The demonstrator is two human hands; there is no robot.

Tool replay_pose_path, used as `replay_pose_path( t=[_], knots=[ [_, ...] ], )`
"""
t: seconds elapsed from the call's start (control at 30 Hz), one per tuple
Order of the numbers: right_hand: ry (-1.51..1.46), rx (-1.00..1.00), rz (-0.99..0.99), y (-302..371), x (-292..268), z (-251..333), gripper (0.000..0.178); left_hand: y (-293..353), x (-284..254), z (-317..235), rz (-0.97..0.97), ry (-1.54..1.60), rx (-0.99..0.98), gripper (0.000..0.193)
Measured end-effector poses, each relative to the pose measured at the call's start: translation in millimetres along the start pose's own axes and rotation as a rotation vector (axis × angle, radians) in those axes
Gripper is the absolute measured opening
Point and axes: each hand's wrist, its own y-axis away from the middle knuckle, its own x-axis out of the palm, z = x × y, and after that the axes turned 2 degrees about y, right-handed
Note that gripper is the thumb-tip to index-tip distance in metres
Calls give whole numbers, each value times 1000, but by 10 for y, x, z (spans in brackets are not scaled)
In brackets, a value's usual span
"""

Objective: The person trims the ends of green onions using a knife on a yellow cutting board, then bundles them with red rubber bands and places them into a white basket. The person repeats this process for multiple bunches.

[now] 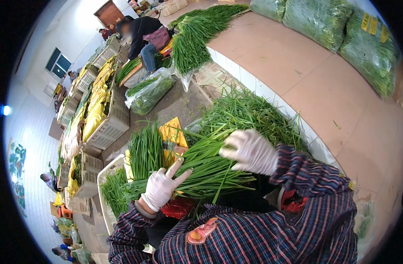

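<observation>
Long green garlic chives lie loosely across my lap. My left hand, in a white glove, rests on their left end with two fingers stretched out and spread. Over the right part of the chives is my right hand, gloved too, its fingers curved and apart from the thumb; no leaf shows plainly in its grasp. An upright bunch of chives stands just beyond my left hand. A large loose heap of chives lies beyond my right hand.
A white crate with chives stands at my left, near a yellow packet. Further off are a bagged bundle, stacked crates and a seated co-worker. A white-tiled ledge runs along the right, with large filled bags beyond it.
</observation>
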Motion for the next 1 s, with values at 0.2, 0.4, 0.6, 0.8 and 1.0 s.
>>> replay_pose_path(
  t=[0.2,0.4,0.6,0.8,1.0],
  knots=[
    [-1075,492,-246,104,390,-144,15,60,46,31,2,17,-36,64],
    [-573,998,-144,567,217,-987,26,70,49,25,-5,62,-59,64],
    [-28,283,39,74,106,-67,36,77,35,-6,24,79,-94,64],
    [31,19,-262,-91,652,-90,8,95,46,0,-1,71,-101,68],
    [149,-26,-256,-85,544,-186,5,96,104,-19,-8,81,-83,75]
  ],
)
